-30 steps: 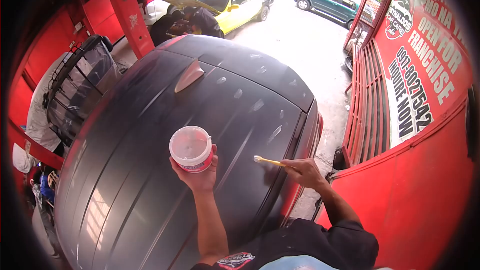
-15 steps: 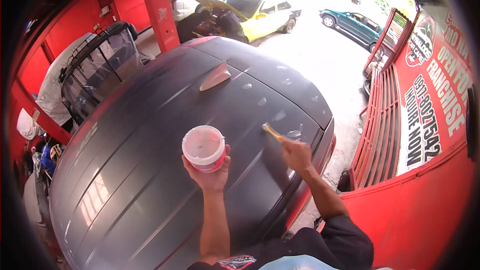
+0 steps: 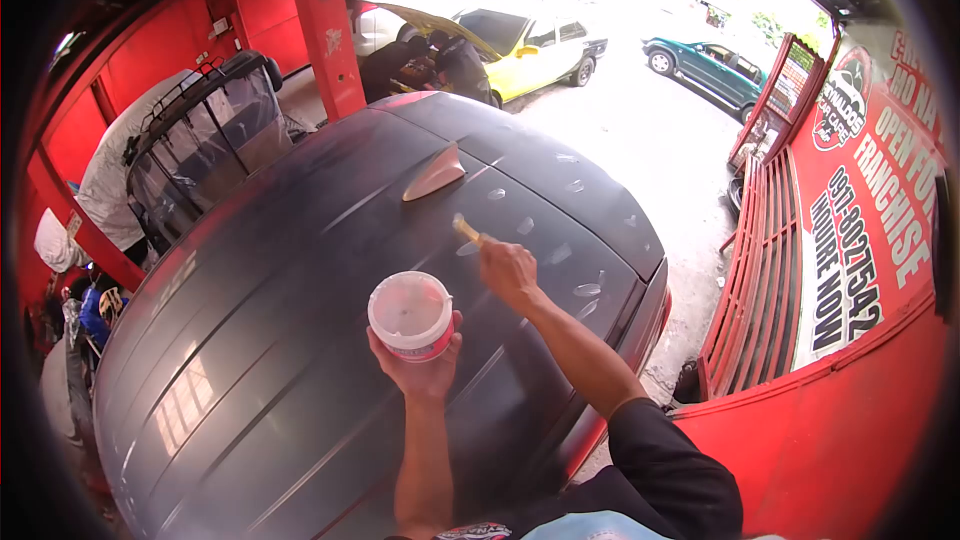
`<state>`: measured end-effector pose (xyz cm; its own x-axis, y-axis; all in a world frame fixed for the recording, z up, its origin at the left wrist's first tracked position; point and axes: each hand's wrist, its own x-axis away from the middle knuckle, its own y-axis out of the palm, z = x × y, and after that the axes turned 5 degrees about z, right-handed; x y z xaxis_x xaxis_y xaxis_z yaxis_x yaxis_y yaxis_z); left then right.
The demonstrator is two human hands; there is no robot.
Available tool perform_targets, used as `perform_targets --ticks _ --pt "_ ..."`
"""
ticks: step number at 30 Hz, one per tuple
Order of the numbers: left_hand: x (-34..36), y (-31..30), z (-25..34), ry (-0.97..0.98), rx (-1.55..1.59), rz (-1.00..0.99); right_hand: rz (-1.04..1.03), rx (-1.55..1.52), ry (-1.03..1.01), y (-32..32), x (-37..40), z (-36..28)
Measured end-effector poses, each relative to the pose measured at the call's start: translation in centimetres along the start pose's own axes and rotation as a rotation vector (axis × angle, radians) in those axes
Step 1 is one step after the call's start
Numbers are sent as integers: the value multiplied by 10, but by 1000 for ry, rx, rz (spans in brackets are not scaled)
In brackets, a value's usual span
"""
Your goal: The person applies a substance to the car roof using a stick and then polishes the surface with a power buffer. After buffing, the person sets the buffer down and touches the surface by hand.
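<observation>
At the centre of the frame, low down, the left hand (image 3: 418,368) cups a round pink-and-white tub (image 3: 410,312) from beneath, fingers curled up around its wall and the open mouth facing the camera. Just to the upper right of it, the right hand (image 3: 507,270) is closed around the handle of a small yellow brush (image 3: 465,230), whose pale head touches, or sits just above, the dark grey car roof (image 3: 290,280); which of the two I cannot tell. The brush tip lies between the copper-coloured fin antenna (image 3: 435,173) above it and the tub below. Whitish dabs (image 3: 587,290) dot the roof toward the right of the frame. The tub looks light and rigid, probably plastic, with a smooth wall that could slip if smeared, so a cupped grip under the base with the thumb on the side seems the sound hold. The brush looks thin, stiff and light, best held on the handle well back from its loaded head. At the top of the frame a yellow car (image 3: 535,40) stands with its hood raised and people (image 3: 445,65) bent at its front, beside a red pillar (image 3: 322,25). A red banner (image 3: 860,210) fills the right side.
</observation>
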<state>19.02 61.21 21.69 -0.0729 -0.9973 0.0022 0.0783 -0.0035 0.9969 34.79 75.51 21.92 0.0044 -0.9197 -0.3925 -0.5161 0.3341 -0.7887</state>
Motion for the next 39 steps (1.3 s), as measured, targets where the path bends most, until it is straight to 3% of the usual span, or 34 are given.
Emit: perform_targets --ticks 3,4,6,8,11,13,17,18,19,20,22,26,27,28,32,34,36,38,39 --pt "-7 -8 0 -49 -28 -32 -90 -262 -166 4 1 7" --pt "-6 -9 -3 -54 -34 -53 -126 -314 -95 -16 3 2" --pt "-2 -4 -4 -51 -35 -13 105 -450 1 -55 18 4" --pt "-1 -3 0 13 -37 35 181 -519 103 -92 44 17" --pt "-1 -6 -3 -55 -91 91 -69 -688 85 -148 86 5" --pt "-8 -11 -4 -66 -163 44 -167 -567 -226 -169 95 -8" --pt "-9 -17 -13 -3 -551 -97 -204 -379 -515 -162 88 -21" --pt "-6 -15 -12 -225 -230 -211 -188 -270 -545 -164 90 -23" --pt "0 -17 -16 -207 -257 -277 -160 -172 -591 -164 94 -30" --pt "-2 -22 -14 -357 -91 -538 -174 -211 -677 -169 103 -37" --pt "19 -13 -20 -224 -232 -177 -98 -79 -642 -188 127 -41" --pt "77 -22 -34 -89 -256 -136 -307 -88 -672 -207 147 -80" --pt "101 -21 -38 -46 -300 -132 -460 -52 -679 -218 156 -102" --pt "121 -17 -35 -2 -350 -130 -605 -11 -687 -225 164 -128" --pt "224 3 4 148 -372 -57 -813 117 -740 -218 203 -215" --pt "264 -6 27 581 -723 168 -873 58 -877 -191 216 -244" --pt "342 -10 56 1127 -1438 962 -858 112 -931 -168 239 -283" --pt "432 -28 81 1310 -1982 1394 -832 165 -1002 -136 260 -331" --pt "461 -46 87 1193 -2095 1658 -822 182 -1025 -117 266 -355"
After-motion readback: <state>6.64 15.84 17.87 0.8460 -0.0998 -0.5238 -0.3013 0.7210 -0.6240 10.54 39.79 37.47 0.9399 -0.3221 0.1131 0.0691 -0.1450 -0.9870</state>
